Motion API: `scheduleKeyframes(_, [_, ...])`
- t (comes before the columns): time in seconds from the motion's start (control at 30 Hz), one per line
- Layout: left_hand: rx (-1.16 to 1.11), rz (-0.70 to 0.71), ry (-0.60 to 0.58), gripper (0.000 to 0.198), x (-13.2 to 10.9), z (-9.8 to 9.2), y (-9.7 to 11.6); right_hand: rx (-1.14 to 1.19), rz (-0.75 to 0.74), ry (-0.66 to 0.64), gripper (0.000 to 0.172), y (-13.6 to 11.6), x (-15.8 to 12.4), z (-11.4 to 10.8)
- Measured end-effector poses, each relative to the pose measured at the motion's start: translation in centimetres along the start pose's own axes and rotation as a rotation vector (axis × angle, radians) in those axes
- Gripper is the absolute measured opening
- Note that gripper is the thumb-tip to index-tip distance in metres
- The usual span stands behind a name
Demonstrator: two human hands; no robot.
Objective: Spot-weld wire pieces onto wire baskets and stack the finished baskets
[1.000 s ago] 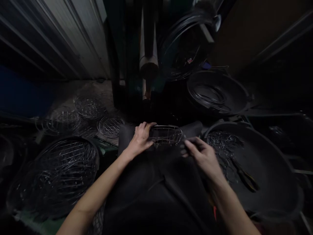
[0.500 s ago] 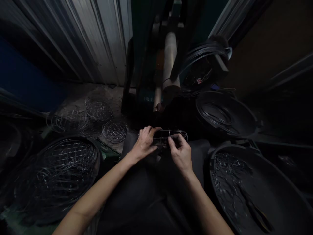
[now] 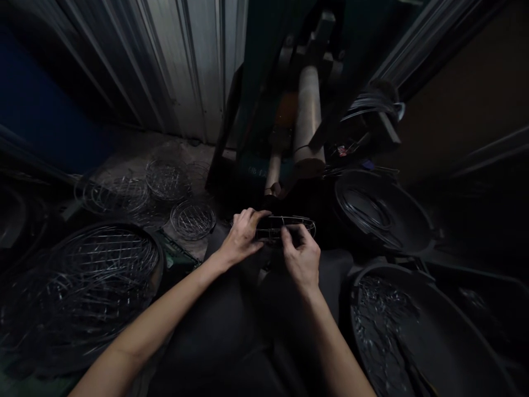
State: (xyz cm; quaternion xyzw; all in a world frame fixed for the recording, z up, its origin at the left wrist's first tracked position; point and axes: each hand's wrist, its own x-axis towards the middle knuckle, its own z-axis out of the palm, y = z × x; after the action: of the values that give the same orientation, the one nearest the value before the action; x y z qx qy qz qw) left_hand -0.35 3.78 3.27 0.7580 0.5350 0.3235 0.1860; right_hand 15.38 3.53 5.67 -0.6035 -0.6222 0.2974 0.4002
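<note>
In the middle of the head view, a round wire frame is held above the dark-covered lap. My left hand grips its left side, thumb and fingers around the rim. At its right part, my right hand is closed in a pinch near an upright wire. Whether a small piece sits between those right fingertips is too dark to tell. Just beyond the frame, the machine's lower metal rod ends above and clear of the hands.
A thick metal cylinder juts from the machine. At left, wire grids fill a round tub; more round grids lie on the floor. At right, one basin holds coiled wire, another small bent metal pieces and a dark-handled tool.
The view has shifted, so the machine sits further right and lower. Both hands keep nearly the same hold on the wire frame, which shows slightly more of its opening.
</note>
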Motion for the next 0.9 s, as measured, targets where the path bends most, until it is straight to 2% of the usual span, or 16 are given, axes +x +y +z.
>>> scheduleKeyframes(0.6, [0.021, -0.041, 0.048, 0.056, 1.1, 0.0, -0.7, -0.019, -0.074, 0.049, 0.027, 0.1, 1.9, 1.6])
scheduleKeyframes(0.9, [0.048, 0.016, 0.084, 0.057, 2.2, -0.2, -1.7, 0.008, -0.112, 0.062, 0.028, 0.2, 3.0, 2.4])
